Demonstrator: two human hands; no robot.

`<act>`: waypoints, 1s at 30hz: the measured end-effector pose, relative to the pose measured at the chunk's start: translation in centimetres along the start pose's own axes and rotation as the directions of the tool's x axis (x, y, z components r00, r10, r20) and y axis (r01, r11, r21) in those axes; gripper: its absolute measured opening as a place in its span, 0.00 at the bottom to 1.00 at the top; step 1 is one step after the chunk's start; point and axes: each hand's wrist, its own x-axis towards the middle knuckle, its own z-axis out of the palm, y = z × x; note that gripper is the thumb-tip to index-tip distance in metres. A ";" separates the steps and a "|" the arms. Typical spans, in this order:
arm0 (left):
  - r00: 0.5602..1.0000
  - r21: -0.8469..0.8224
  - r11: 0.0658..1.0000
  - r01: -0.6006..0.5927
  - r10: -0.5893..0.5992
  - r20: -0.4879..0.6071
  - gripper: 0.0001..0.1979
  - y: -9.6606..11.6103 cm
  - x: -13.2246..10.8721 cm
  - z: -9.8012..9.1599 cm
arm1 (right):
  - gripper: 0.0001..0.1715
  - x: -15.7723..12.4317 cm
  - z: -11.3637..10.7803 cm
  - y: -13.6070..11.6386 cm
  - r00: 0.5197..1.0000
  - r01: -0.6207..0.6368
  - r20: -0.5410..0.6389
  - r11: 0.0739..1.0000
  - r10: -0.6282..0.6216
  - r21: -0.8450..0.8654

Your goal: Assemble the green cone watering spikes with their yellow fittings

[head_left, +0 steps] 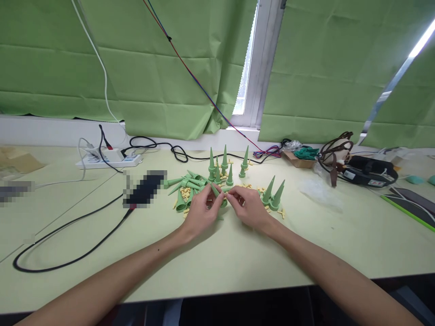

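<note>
Forearms converged over the pale green tabletop, left hand curled, fingertips pinched on a green plastic cone spike held just above it, right hand opposite, fingertips nipped its other end, heap of green plastic cones just behind.

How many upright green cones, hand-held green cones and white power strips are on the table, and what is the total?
Upright green cones: 7
Hand-held green cone: 1
White power strip: 1
Total: 9
Lying cones and yellow pieces are piled too thickly to count.
</note>
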 end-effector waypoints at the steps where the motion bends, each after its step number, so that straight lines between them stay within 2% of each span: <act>1: 1.000 0.026 1.000 -0.008 0.008 0.002 0.09 0.0 0.0 0.0 | 0.10 0.0 0.0 0.0 1.000 -0.006 0.000 1.000 0.006 0.008; 10: 0.995 0.134 0.986 -0.104 0.102 0.015 0.08 0.3 -0.1 0.0 | 0.13 0.3 0.1 -0.4 0.983 -0.183 0.004 0.974 0.184 0.135; 17: 0.990 0.140 0.980 -0.143 0.139 0.040 0.06 0.5 -0.2 -0.1 | 0.14 0.4 -0.1 -0.6 0.939 -0.342 0.066 0.909 0.336 0.237; 25: 0.981 0.146 0.971 -0.190 0.183 0.063 0.08 0.2 -0.4 0.0 | 0.13 0.6 -0.2 -0.5 0.893 -0.445 0.137 0.796 0.428 0.410; 30: 0.971 0.159 0.959 -0.235 0.226 0.073 0.13 0.0 -0.4 -0.1 | 0.14 0.8 -0.3 -0.4 0.871 -0.482 0.156 0.750 0.465 0.453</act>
